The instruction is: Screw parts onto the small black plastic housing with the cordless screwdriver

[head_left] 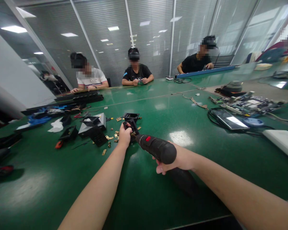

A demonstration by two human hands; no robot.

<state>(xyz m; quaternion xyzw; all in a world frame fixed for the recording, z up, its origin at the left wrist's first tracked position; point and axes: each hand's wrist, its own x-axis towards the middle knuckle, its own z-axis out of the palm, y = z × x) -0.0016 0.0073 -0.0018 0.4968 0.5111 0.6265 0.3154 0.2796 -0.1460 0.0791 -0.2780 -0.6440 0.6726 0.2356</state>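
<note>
On the green table (pixel 62 188), your left hand (pixel 124 135) pins down a small black part (pixel 132 126) among scattered brass bits (pixel 109 138), while your right hand (pixel 180 159) grips a black drill (pixel 156 148), tip right at the part.

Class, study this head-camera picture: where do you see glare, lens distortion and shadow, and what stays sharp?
Head view: ceiling lights glare off the glossy green table; wide-angle distortion bows the window frames and stretches both forearms at the bottom edge; the electric screwdriver in the right hand casts a dark shadow beneath; the left hand and small black part are fairly sharp.
</note>
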